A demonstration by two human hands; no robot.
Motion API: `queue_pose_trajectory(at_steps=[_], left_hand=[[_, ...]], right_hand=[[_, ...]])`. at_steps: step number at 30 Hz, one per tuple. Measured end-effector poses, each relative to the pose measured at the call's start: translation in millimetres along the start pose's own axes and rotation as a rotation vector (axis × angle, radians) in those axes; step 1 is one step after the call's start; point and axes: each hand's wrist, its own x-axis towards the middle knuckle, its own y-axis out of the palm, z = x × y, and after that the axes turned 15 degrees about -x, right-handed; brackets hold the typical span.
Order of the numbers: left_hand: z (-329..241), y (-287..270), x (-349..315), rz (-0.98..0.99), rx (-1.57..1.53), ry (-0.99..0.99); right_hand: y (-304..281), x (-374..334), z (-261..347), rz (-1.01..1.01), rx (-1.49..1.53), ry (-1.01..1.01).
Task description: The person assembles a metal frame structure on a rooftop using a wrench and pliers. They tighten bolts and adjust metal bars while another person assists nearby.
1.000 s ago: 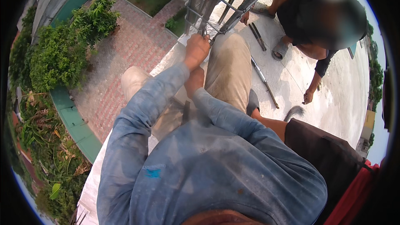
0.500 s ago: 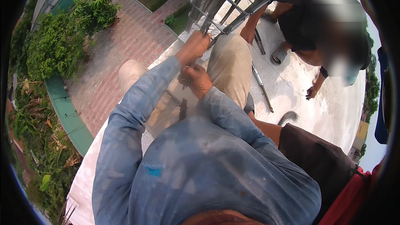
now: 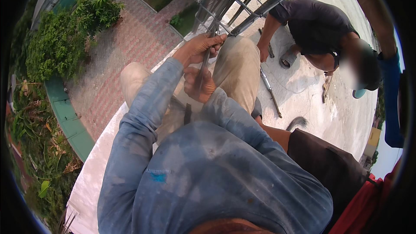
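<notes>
Left hand (image 3: pixel 200 48) nearly closed, thumb and fingers pinching the upper part of a thin dark strip (image 3: pixel 203 66). Right hand (image 3: pixel 199 86) just below it, fingers curled in around the strip's lower part; blurred there, kind of strip cannot be told. The strip runs lengthwise from one hand to the other, beside the person's raised knee.

Paved yard (image 3: pixel 117 73) lies well below, off to the left. Pale slab (image 3: pixel 340 121) spreads to the right. Rebar cage (image 3: pixel 268 8) stands at the slab's edge just beyond the left hand, long bars crossed by thinner ties. Co-worker (image 3: pixel 318 19) in dark clothes bends low on the slab, one arm reaching down near the person's knee (image 3: pixel 236 71), which is in pale, stained trousers. Right of that knee, a slim metal rod (image 3: pixel 271 93) lies on the slab. Dark tool (image 3: pixel 270 50) beyond it, partly hidden by the co-worker's arm. Tuft of fine dark wire (image 3: pixel 298 122) near the rod's lower end.
</notes>
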Motion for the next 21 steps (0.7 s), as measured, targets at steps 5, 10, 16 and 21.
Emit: queue_pose_trajectory(at_steps=[5, 10, 16, 21], left_hand=[[15, 7, -4, -0.306, 0.557, 0.419], [10, -21, -16, -0.136, -0.561, -0.034], [27, -37, -27, -0.468, -0.143, 0.42], [50, -54, -32, -0.604, 0.323, 0.413]], right_hand=[[5, 7, -7, -0.568, -0.381, -0.026], [2, -1, 1, -0.365, 0.001, 0.131], [25, 1, 4, -0.655, -0.576, 0.038], [35, -2, 3, -0.625, -0.572, 0.242]])
